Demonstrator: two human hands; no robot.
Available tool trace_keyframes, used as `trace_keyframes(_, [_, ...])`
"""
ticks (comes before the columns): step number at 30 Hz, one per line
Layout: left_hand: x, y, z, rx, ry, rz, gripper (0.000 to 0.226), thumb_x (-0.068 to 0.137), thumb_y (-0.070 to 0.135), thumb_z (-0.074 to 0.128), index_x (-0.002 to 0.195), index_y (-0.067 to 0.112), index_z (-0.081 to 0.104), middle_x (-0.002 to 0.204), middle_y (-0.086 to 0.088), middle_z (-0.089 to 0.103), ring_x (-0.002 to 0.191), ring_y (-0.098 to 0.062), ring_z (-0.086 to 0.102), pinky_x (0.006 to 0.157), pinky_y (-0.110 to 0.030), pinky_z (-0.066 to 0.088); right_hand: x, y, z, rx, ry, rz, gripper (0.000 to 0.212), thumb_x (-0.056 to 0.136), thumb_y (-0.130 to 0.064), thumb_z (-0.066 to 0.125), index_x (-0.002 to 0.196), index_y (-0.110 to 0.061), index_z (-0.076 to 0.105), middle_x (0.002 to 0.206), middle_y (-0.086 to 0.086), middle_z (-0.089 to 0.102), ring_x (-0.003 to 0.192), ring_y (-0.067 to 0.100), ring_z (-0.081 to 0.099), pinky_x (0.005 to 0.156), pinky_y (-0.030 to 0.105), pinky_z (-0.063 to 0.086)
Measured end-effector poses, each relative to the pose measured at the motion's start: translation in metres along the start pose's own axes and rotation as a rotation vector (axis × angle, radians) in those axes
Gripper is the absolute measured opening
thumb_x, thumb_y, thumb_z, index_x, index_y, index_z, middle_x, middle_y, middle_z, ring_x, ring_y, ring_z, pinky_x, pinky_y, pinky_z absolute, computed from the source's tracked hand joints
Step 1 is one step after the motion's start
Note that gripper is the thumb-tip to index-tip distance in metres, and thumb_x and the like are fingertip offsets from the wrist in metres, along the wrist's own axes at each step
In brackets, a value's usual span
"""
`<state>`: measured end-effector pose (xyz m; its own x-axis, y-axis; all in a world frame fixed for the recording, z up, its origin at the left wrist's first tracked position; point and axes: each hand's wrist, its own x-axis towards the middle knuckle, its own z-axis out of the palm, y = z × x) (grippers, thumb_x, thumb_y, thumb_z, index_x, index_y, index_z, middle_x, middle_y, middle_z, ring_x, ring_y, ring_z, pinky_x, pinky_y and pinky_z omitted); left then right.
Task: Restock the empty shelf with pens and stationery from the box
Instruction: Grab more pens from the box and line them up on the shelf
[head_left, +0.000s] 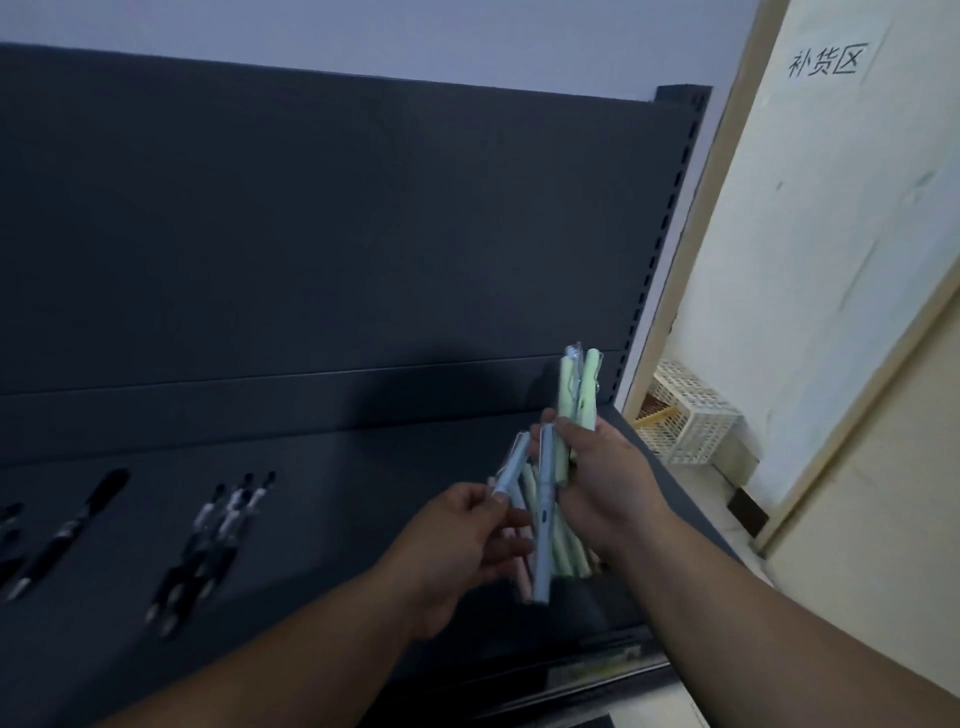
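Note:
My right hand (605, 478) grips a bundle of pastel pens (574, 395), green ones sticking up above the fist and others fanning down below it. My left hand (467, 535) pinches a pale blue pen (511, 465) at the left edge of that bundle, with a pink pen beneath its fingers. Both hands hover over the right part of the dark shelf (363, 493). Black pens (218, 535) lie in a cluster on the shelf at left, and one thicker black pen (72, 525) lies further left.
The shelf's dark back panel (337, 234) rises behind. A white lattice basket (685, 415) sits on the floor right of the shelf upright, beside a cream wall panel with a paper sign (826, 62). The shelf's front rail (597, 665) holds a label strip.

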<state>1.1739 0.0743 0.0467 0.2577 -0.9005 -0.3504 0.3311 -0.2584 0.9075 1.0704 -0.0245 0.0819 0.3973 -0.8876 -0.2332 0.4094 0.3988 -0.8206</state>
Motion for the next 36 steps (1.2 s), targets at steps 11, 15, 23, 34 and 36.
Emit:
trace_keyframes(11, [0.007,-0.008,0.042,0.072,0.101,0.077,0.013,0.094,0.01,0.056,0.105,0.015,0.062,0.082,0.003,0.071,0.074,-0.009,0.067,0.07,-0.027,0.054,0.033,0.005,-0.019,-0.064,-0.104,0.145,0.023,0.096,-0.006,0.054,0.117,-0.002,0.061,0.103,0.015,0.066,0.089,0.028,0.064,0.086,0.053,0.054])
trace_keyframes(15, [0.014,-0.016,0.027,0.18,0.262,0.087,0.02,0.092,0.01,0.06,0.111,0.014,0.06,0.094,0.001,0.071,0.081,-0.013,0.069,0.076,-0.029,0.055,0.042,0.001,-0.034,-0.167,-0.115,0.088,0.019,0.094,-0.002,0.054,0.108,-0.012,0.061,0.1,0.006,0.065,0.086,0.016,0.061,0.074,0.03,0.053])
trace_keyframes(23, [0.033,-0.03,-0.011,0.661,0.569,0.101,0.012,0.09,0.021,0.062,0.086,0.025,0.051,0.091,0.001,0.067,0.082,-0.016,0.066,0.079,-0.035,0.055,0.045,-0.012,-0.106,-1.084,0.019,-0.039,0.017,0.091,-0.013,0.053,0.107,-0.015,0.059,0.086,0.006,0.066,0.073,0.018,0.061,0.056,0.025,0.044])
trace_keyframes(34, [0.042,-0.027,0.003,1.146,0.337,0.008,0.046,0.089,0.038,0.058,0.13,0.021,0.043,0.083,0.012,0.056,0.07,0.002,0.052,0.046,-0.008,0.032,0.04,-0.013,-0.133,-1.649,-0.029,-0.099,0.033,0.089,-0.032,0.053,0.117,-0.016,0.047,0.108,0.006,0.06,0.081,0.018,0.049,0.068,0.027,0.038])
trace_keyframes(36, [0.041,-0.028,0.005,1.125,0.319,0.044,0.047,0.089,0.037,0.06,0.131,0.021,0.043,0.091,0.012,0.057,0.074,0.003,0.052,0.052,-0.004,0.036,0.04,-0.015,-0.138,-1.717,-0.025,-0.144,0.034,0.087,-0.036,0.054,0.115,-0.016,0.051,0.111,0.004,0.059,0.085,0.018,0.05,0.071,0.028,0.04])
